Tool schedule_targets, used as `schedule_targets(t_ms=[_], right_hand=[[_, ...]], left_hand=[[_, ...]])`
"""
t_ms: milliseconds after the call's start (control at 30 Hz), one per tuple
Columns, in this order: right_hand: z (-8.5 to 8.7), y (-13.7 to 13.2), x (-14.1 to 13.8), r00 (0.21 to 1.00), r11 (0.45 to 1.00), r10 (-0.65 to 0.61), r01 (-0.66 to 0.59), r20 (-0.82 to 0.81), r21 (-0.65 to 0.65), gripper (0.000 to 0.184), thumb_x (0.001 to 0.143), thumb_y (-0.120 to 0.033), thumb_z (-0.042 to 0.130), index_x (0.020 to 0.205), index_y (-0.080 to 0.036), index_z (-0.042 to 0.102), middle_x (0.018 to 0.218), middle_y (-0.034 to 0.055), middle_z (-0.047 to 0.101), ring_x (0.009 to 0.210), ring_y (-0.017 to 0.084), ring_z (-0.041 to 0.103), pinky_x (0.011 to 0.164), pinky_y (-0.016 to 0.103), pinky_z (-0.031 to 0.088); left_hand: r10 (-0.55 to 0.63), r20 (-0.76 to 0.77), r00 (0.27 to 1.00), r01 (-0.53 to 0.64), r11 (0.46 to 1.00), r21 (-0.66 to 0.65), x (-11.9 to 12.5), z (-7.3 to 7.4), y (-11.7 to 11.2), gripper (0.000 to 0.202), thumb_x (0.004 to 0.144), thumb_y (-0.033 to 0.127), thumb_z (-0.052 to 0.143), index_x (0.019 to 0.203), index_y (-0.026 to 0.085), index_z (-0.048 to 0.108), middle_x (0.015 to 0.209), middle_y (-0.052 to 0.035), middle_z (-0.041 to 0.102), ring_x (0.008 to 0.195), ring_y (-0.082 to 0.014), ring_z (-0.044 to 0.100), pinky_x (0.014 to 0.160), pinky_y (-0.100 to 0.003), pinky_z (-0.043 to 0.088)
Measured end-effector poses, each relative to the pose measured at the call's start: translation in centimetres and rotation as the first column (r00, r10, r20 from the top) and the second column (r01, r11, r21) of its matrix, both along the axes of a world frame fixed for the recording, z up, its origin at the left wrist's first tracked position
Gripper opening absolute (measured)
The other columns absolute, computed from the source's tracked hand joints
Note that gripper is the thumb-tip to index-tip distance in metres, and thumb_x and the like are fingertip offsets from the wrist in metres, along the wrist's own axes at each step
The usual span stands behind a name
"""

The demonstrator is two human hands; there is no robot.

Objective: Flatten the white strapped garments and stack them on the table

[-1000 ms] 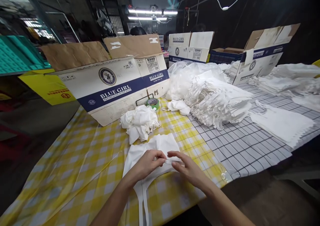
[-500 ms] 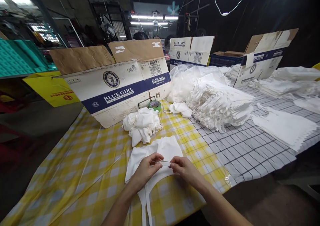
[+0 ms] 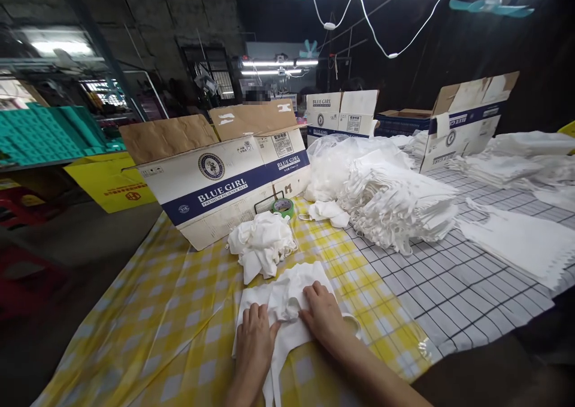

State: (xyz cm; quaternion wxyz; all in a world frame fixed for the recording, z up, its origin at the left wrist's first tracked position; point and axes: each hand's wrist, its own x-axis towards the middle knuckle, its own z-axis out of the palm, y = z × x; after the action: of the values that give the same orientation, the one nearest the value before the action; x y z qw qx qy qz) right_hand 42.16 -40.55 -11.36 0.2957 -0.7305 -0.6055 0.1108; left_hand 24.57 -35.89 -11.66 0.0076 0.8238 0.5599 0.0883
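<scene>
Head view: the white top (image 3: 291, 332) lies on the yellow checked cloth (image 3: 179, 323) near the desk's front edge. Its left and right sides are under the left hand (image 3: 257, 335) and right hand (image 3: 324, 314). Each grip is spread on it, thumb apart from fingers. To do this well, press softly, pull out the bumps between the thumbs, and keep the strap (image 3: 272, 383) straight. The strap points back at the person; the wavy edge points away. Its long line runs near to far, leaning right. Just beyond sits a crumpled white pile (image 3: 263, 245).
</scene>
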Motion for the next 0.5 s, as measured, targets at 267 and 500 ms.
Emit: schedule_targets(t_ms=[267,500], right_hand=[[-0.9,0.2,-0.4,0.999,1.000,0.007,-0.008,0.054,0.025,0.011,0.080,-0.012,0.049,0.075,-0.020,0.054,0.087,0.0030,0.058,0.084,0.019,0.049,0.072,0.029,0.032],[-0.9,-1.3,0.1,0.982,0.981,0.190,-0.189,-0.013,0.053,0.013,0.078,-0.019,0.055,0.090,-0.024,0.056,0.095,0.0008,0.056,0.091,0.019,0.047,0.079,0.029,0.031]], left_hand=[[-0.009,0.352,0.936,0.068,0.985,-0.158,-0.3,0.0,1.7,0.023,0.081,0.025,0.040,0.083,0.016,0.060,0.088,-0.0091,0.060,0.090,-0.0251,0.051,0.079,-0.035,0.039],[0.556,0.817,0.153,0.515,0.661,-0.546,0.5,2.4,0.7,0.041,0.057,0.043,0.073,0.086,0.016,0.062,0.078,-0.0057,0.067,0.078,-0.0229,0.062,0.070,-0.031,0.046]])
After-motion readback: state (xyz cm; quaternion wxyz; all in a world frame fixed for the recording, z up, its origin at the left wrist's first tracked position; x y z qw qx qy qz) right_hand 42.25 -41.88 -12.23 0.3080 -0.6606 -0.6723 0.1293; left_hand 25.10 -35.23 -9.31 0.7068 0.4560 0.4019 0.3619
